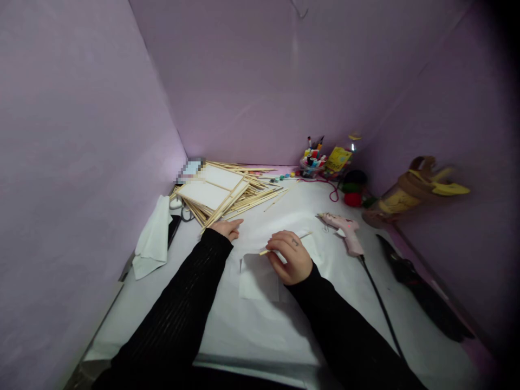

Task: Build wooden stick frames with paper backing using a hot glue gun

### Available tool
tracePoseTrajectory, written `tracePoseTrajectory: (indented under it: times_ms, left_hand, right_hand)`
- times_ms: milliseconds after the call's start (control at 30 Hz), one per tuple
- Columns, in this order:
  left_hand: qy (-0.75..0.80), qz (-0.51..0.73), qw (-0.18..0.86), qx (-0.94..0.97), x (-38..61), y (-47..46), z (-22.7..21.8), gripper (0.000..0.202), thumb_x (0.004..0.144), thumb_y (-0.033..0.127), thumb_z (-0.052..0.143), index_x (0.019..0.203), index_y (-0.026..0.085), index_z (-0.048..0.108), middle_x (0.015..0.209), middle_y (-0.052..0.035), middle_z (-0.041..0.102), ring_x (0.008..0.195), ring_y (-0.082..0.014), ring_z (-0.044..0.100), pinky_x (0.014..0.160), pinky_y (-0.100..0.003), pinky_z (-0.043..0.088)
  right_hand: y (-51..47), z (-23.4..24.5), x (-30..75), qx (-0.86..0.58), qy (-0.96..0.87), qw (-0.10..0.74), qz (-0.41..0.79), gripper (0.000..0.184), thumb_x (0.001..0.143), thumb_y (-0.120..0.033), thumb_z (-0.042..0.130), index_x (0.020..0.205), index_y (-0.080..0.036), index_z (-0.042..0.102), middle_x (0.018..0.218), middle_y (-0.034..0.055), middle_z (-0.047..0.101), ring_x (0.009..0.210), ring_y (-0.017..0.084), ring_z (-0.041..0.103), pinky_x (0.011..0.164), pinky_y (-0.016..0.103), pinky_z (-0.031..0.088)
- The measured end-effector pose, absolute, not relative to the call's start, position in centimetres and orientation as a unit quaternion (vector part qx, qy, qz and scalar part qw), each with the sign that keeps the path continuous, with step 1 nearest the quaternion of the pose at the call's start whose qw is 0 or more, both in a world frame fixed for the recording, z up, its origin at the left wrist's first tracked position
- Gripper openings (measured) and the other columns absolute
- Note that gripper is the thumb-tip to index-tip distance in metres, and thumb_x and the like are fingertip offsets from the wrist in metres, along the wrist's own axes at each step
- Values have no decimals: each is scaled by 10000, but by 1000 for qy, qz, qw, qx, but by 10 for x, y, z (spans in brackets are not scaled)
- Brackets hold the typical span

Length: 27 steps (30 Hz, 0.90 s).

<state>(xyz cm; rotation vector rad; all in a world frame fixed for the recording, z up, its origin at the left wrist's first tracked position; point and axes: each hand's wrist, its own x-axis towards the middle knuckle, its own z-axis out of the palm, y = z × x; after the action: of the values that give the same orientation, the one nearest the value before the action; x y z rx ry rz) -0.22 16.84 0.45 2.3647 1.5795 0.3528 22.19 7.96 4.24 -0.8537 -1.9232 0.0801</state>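
Observation:
My right hand [290, 257] pinches a thin wooden stick [263, 253] between thumb and fingers, above a white paper square [260, 284] on the white-covered table. The stick's far end shows beyond the knuckles. My left hand [227, 228] is empty, its index finger stretched out to the right over the table cloth. It is nearest to a pile of wooden sticks [260, 201] at the back left. On that pile lie flat white panels [205, 196] edged with sticks.
To the right lies a pink glue gun [345, 230] with its black cord. Behind it are red yarn [352, 199], a cup of markers [312, 164] and a tilted jar [396, 200]. A white cloth [154, 238] and scissors [187, 214] lie at the left. Walls enclose the table.

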Motion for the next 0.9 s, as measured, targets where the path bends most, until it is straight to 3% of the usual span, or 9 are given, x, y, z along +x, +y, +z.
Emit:
tracePoseTrajectory:
  times_ms: [200, 333, 433, 533, 667, 800, 900]
  left_hand:
    - [548, 171, 127, 809, 16, 167, 12, 255, 647, 16, 565, 779, 217, 649, 746, -4, 672, 759, -166, 619, 740, -270, 499]
    - [555, 270, 94, 781, -6, 145, 55, 213, 804, 98, 407, 845, 184, 597, 860, -30, 613, 700, -118, 584, 681, -247, 500]
    - [488, 439, 61, 752, -30, 101, 100, 208, 874, 187, 379, 784, 192, 566, 746, -13, 558, 593, -107, 531, 612, -249, 481]
    - [467, 445, 46, 762, -46, 40, 122, 218, 873, 171, 372, 721, 213, 524, 621, 4, 511, 571, -128, 511, 586, -262, 463]
    - [551, 408, 38, 727, -64, -51, 90, 242, 843, 177, 372, 671, 236, 532, 586, -14, 538, 530, -150, 500, 533, -275, 457]
    - [683, 275, 127, 664, -91, -138, 24, 252, 787, 218, 378, 681, 256, 603, 625, -39, 645, 613, -186, 607, 594, -285, 498]
    - [766, 190, 125, 601, -115, -188, -2, 227, 738, 273, 396, 712, 280, 621, 553, 4, 643, 520, -186, 597, 511, -271, 469]
  right_hand:
    - [81, 39, 221, -346, -795, 497, 35, 171, 739, -92, 532, 861, -202, 579, 806, 65, 626, 836, 217, 581, 780, 415, 496]
    - [82, 38, 222, -343, -791, 506, 30, 154, 742, -97, 537, 849, -200, 577, 801, 63, 622, 832, 216, 578, 776, 409, 493]
    - [83, 37, 223, -334, -786, 519, 20, 145, 743, -94, 539, 839, -197, 572, 791, 63, 619, 812, 216, 577, 758, 404, 496]
    - [83, 37, 224, -322, -783, 532, 7, 146, 745, -91, 535, 835, -199, 573, 770, 58, 614, 788, 215, 578, 740, 398, 498]
    - [81, 36, 223, -306, -780, 546, 9, 153, 745, -99, 550, 848, -207, 585, 773, 50, 626, 788, 215, 582, 749, 396, 497]
    - [78, 32, 221, -291, -782, 551, 10, 154, 740, -106, 574, 849, -213, 589, 782, 48, 630, 788, 219, 581, 754, 404, 489]
    - [78, 30, 221, -285, -778, 559, 9, 142, 743, -110, 579, 843, -211, 588, 781, 57, 627, 799, 228, 579, 757, 413, 488]
